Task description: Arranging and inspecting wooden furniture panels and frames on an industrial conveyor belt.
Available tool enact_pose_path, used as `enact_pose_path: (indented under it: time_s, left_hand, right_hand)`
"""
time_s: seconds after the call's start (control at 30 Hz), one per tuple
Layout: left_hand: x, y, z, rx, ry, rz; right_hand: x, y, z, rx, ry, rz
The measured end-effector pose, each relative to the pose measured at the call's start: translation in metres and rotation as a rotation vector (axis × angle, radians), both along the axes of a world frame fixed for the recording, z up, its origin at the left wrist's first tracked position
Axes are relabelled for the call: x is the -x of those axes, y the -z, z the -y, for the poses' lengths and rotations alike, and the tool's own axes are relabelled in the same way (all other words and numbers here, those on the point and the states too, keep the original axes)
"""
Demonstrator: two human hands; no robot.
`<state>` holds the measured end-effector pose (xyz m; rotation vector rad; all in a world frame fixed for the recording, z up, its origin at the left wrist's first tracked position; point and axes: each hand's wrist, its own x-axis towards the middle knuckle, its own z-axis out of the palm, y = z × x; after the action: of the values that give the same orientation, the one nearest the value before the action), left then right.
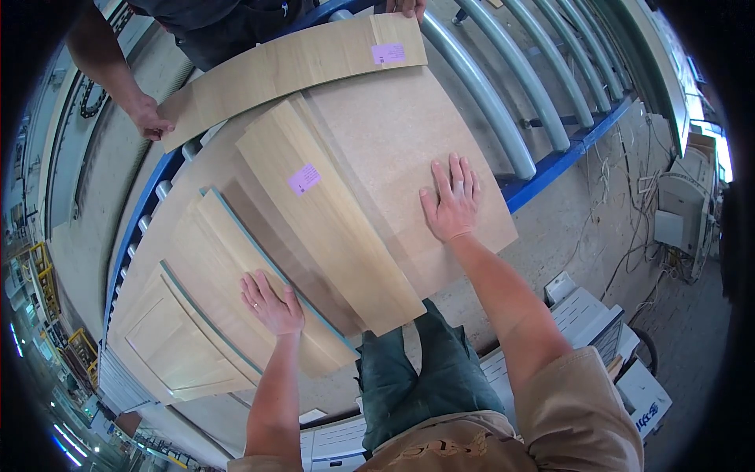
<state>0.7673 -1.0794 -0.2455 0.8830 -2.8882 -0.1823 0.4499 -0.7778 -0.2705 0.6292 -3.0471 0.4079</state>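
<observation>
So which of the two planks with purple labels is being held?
The far plank, across the top of the view: the co-worker's hands hold it at both ends. The other labelled plank lies mid-view with no hand on it.

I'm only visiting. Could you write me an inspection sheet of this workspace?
Surface: pale brown flat board over a blue-framed metal roller conveyor.
Job's things: lilac-labelled light wooden strip; teal-edged light wooden panels.
Clutter: white slotted casings, lower right.
Hands: left hand flat on a teal-edged panel; right hand flat on the board; neither grasps anything.
Cables: tangled thin cables near the pale box, far right.
Surroundings: dark-clothed co-worker opposite, holding a second labelled wooden strip.
</observation>
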Motion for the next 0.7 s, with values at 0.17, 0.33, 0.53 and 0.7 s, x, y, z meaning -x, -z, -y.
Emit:
enact_pose_path:
  time_s: [0.17, 0.33, 0.53, 0.7]
  left_hand:
    - [-0.0009, 0.0004, 0.0006, 0.004, -0.012, 0.02]
    - [-0.0014, 0.0003, 0.0014, -0.007, -0.028, 0.022]
    - [-0.0002, -0.0013, 0.0004, -0.03, -0.036, 0.018]
    - [-0.0006, -0.002, 0.0006, -0.033, -0.037, 0.02]
  right_hand:
    - [-0.0001, 0.0001, 0.0004, -0.014, -0.005, 0.008]
    - [0.0001, -0.0011, 0.001, -0.016, -0.013, 0.008]
    - [-0.0003, 0.0, 0.001, -0.017, -0.007, 0.011]
    - [-0.0006, -0.0008, 0.0015, -0.045, -0.013, 0.015]
